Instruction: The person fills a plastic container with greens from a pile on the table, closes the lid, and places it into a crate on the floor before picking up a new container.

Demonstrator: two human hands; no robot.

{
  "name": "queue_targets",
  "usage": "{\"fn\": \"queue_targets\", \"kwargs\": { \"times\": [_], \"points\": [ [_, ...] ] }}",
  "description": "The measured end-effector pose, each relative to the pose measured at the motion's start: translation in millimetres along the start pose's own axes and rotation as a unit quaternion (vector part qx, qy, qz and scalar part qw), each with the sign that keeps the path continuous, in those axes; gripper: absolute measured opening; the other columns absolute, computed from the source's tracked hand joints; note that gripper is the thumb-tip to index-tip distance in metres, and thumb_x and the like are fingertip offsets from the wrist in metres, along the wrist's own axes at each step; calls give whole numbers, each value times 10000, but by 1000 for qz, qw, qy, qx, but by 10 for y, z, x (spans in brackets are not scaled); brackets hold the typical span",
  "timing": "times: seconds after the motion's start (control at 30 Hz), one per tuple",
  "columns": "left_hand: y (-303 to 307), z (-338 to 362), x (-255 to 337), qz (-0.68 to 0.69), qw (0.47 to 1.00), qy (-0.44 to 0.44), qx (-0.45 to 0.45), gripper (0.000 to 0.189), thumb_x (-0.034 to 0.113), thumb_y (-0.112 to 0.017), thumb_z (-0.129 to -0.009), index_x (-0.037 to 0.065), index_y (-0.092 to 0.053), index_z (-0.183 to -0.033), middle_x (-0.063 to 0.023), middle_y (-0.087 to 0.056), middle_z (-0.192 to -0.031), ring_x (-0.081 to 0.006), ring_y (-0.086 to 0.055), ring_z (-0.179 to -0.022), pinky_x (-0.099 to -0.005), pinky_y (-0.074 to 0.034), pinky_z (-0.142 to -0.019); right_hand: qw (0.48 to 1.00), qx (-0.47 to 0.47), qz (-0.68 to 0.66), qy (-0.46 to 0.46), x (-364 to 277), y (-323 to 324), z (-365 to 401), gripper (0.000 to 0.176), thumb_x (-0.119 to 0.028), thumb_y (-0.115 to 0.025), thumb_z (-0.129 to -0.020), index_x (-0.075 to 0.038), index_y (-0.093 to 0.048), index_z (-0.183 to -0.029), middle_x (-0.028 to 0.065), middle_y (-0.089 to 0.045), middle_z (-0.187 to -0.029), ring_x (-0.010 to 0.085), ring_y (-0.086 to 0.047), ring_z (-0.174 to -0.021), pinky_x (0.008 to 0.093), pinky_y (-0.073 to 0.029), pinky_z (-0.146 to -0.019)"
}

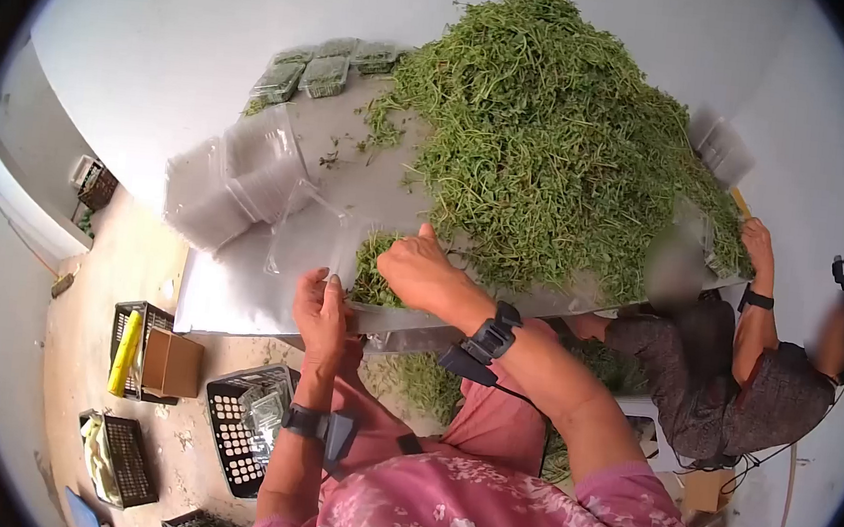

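A clear plastic clamshell box lies near the table's front edge, its see-through lid spread to the left and leafy green sprigs in its right half. My left hand pinches the front edge of this box. Curled over the sprigs is my right hand, its fingers closed on some of them and partly hidden from view. Just beyond my right hand rises a big heap of cut greens.
Stacked empty clear boxes stand at the table's left. Several filled boxes sit at the back. A co-worker's hand is at the heap's right side. Black crates stand on the floor at left.
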State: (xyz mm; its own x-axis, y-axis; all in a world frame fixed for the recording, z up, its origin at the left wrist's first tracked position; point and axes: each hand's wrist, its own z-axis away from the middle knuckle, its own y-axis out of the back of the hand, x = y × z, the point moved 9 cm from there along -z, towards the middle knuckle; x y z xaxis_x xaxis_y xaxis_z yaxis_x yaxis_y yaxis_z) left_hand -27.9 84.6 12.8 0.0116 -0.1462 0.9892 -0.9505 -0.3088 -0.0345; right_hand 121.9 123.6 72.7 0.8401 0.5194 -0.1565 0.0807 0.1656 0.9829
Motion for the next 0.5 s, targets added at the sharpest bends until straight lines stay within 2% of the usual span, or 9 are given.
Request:
{"fn": "queue_targets", "kwargs": {
  "times": [0.07,0.1,0.17,0.27,0.33,0.43,0.5],
  "points": [
    [118,-72,47,-29,999,-22,13,251,125,-599,-944,-30,-543,-1133,-20,-576,-751,-71,-511,-554,-221,-435,-516,999,27,5,28,-93,30,-40,75,42,-608,-703,-14,-657,-713,176,-662,-910,370,-648,-910,638,-372,-995],
    [-178,48,-5,0,1000,-23,18,248,124,-599,-944,-31,-544,-1130,-18,-575,-751,-70,-511,-553,-220,-434,-514,997,64,15,46,127,150,179,63,33,-609,-720,-10,-655,-722,170,-647,-888,366,-642,-873,617,-396,-941],
    [-98,49,15,-7,999,-27,18,242,122,-598,-943,-31,-547,-1125,-15,-572,-749,-68,-510,-550,-220,-431,-509,984,154,-30,90,121,280,333,46,15,-612,-753,-3,-652,-741,157,-617,-845,359,-629,-799,575,-444,-833],
    [-48,50,25,-10,999,-39,21,239,122,-599,-943,-26,-548,-1124,-15,-571,-750,-65,-509,-548,-219,-427,-502,956,215,-193,38,435,647,578,41,-36,-635,-795,3,-644,-791,149,-577,-819,358,-592,-823,506,-439,-766],
    [-46,40,18,-4,999,-39,20,235,119,-598,-943,-23,-549,-1124,-15,-573,-752,-64,-510,-549,-217,-426,-499,953,225,-201,-24,806,677,756,109,-99,-662,-830,2,-638,-866,169,-581,-885,375,-582,-879,454,-457,-765],
    [-65,47,31,-2,999,-40,18,229,115,-598,-944,-18,-549,-1123,-18,-577,-757,-63,-511,-550,-217,-424,-496,967,196,-119,-107,1300,585,934,249,-172,-725,-802,7,-617,-939,194,-578,-976,390,-580,-933,473,-470,-777],
    [-65,48,29,-4,999,-42,18,225,111,-598,-944,-17,-548,-1123,-19,-580,-758,-63,-513,-552,-217,-423,-496,973,141,-86,-162,1466,455,980,351,-231,-766,-769,13,-605,-963,205,-569,-1009,390,-584,-943,470,-475,-796]
  ]
}}
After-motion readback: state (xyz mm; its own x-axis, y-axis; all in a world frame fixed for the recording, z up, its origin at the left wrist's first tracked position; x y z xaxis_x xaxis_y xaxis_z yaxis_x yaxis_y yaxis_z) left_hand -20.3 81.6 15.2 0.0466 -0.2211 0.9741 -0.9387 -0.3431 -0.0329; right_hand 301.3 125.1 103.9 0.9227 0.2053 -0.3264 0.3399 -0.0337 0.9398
